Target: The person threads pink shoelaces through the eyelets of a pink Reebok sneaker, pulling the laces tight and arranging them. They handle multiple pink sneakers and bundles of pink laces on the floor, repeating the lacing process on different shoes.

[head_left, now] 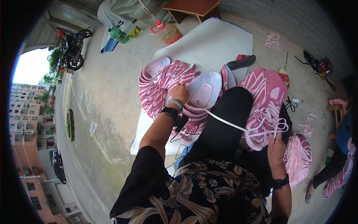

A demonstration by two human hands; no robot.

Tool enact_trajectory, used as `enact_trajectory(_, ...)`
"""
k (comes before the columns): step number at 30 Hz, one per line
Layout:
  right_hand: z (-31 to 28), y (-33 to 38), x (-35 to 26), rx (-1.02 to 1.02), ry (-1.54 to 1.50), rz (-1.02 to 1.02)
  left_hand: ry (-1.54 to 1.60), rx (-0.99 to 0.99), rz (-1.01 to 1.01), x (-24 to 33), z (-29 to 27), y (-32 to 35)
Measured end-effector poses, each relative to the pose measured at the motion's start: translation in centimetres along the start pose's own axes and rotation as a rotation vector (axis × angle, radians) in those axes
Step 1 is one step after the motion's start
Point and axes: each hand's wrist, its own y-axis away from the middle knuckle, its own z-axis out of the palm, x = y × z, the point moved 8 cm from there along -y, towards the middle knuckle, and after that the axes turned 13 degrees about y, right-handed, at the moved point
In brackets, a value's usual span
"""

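White sheet [209, 39]: lying on the concrete ground, passing beneath the work.

Trouser leg [225, 106], black: bending at the knee between two stacks.

Curved pile of pink shoe uppers [151, 87]: resting along the sheet's left edge, overlapping in a fan.

Laced stack of pink uppers [263, 87]: lying right of the knee, beyond the sheet's right edge, its loose laces tangling over the near end.

White-lined upper [212, 87]: topping a further pink stack just left of the knee, opening facing up.

Bundle of pale pink laces [298, 158]: hanging just beside the right wrist.

Red-capped bottle [170, 34]: standing just outside the sheet's far left edge.

Left hand [179, 93]: resting between the curved pile and the white-lined upper, fingers curling; whether they are gripping an upper, cannot tell.

Right hand [276, 149]: reaching to the laced stack's near end, fingers lying narrow, close together at the laces; a firm hold, cannot tell.

Dark flat sole-shaped piece [241, 62]: lying across the sheet's right edge.

White lace [226, 121]: stretching across the trouser leg, between the two stacks.
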Motion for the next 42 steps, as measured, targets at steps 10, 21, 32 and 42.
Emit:
enact_trajectory(10,-0.1,-3.5,4.2,0.027,-0.189,0.166,-0.204,-0.26,0.191,2.2,4.3,-1.5)
enact_trajectory(21,0.9,-7.1,5.4,-0.037,-0.362,0.225,-0.214,-0.145,0.208,2.5,0.8,-0.2)
enact_trajectory(32,0.0,-7.1,3.5,-0.015,-0.346,0.132,0.354,0.529,0.467,11.0,-21.0,6.2)
enact_trajectory(42,1.1,-6.7,4.6,0.007,-0.356,0.109,0.146,0.128,0.005,2.0,-9.4,1.5)
